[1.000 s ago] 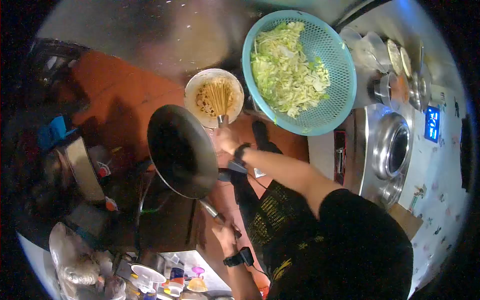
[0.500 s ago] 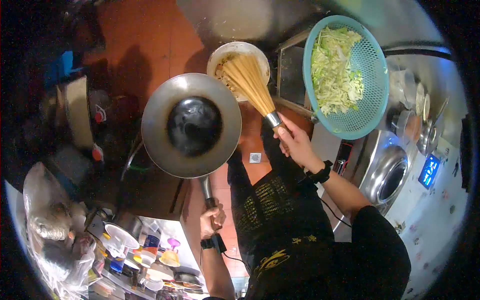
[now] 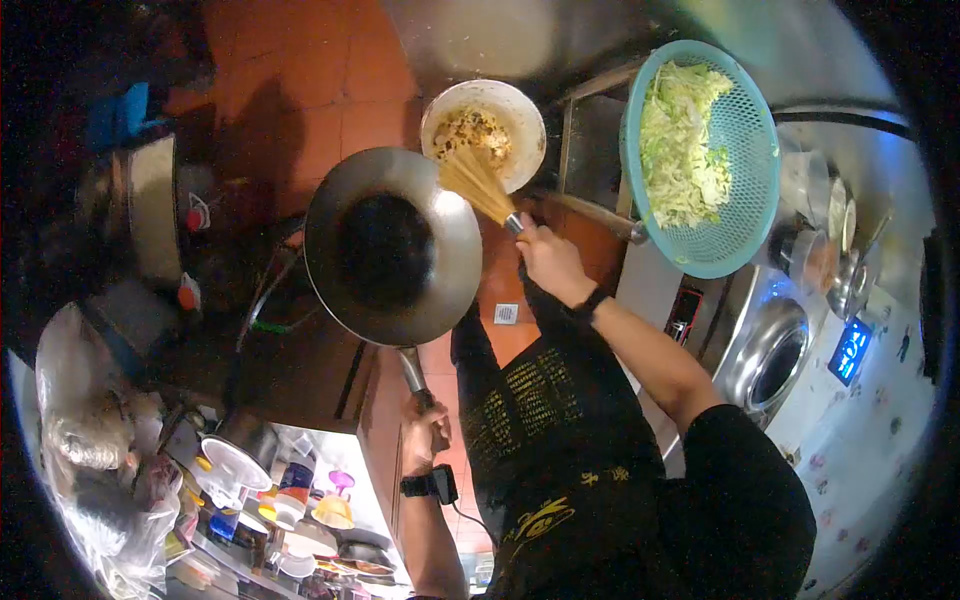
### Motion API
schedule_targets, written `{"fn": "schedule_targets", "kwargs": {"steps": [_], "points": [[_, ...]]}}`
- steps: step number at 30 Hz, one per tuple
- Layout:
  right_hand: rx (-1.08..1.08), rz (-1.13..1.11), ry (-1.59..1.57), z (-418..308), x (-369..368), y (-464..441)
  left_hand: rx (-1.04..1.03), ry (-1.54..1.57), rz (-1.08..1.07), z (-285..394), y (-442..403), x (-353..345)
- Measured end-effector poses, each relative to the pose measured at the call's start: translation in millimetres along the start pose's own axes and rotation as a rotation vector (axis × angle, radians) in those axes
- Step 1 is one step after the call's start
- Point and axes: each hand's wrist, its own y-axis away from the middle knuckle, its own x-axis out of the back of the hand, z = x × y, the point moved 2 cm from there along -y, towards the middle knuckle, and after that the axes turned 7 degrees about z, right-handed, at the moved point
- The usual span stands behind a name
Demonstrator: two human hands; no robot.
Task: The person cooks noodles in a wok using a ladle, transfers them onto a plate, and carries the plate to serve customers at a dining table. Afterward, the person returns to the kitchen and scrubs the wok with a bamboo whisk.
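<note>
My left hand (image 3: 425, 430) is wrapped around the dark handle of a wok (image 3: 385, 250). The wok is held out in front of me, its dark inside facing up toward the camera. In my right hand (image 3: 553, 262) is a bamboo wok brush (image 3: 475, 188), gripped by its handle below the metal band. The bristle tips reach the wok's upper right rim; whether they touch it I cannot tell. Just beyond the brush stands a white bucket (image 3: 527, 125) with food scraps (image 3: 475, 135) in its bottom.
At the upper right, a teal colander (image 3: 750, 170) holds shredded cabbage (image 3: 685, 145). A round shiny metal ring (image 3: 770, 350) sits on the counter at right, near a blue-lit display (image 3: 851, 351). Cluttered dishes and bottles (image 3: 295, 490) crowd the lower left. Red tiles (image 3: 370, 130) cover the floor.
The brush has moved from over the bucket down and left to the wok's rim, exposing the scraps. My left hand has tilted the wok and shifted it slightly right.
</note>
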Motion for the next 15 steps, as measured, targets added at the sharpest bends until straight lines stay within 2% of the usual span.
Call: {"fn": "schedule_targets", "kwargs": {"steps": [1,2,5,7,9,11,12,14,15], "points": [[-0.035,0.084,-0.122,-2,11,5,-0.012,-0.003,0.001,0,-2,2],[0.036,-0.002,-0.146,-1,12,13,0.027,0.004,-0.023,0,-4,6],[0.003,-0.446,-0.227,-14,-17,48,0.097,0.051,-0.076,-7,-22,7],[0.132,-0.673,-0.278,-36,-46,51,0.112,0.091,-0.053,-23,-29,11],[0.116,-0.54,-0.582,-39,-110,15,0.109,0.029,-0.07,-20,-17,0],[0.273,0.018,-0.692,-36,-131,-36,0.032,-0.067,-0.082,3,14,-25],[0.092,0.063,-0.619,-42,-106,-48,0.069,-0.006,-0.102,9,21,-31],[-0.059,0.348,-0.494,-38,-96,-64,0.162,0.09,-0.089,-13,8,-23],[-0.13,0.329,-0.521,-35,-89,-61,0.209,0.141,-0.081,-21,3,-20]]}}
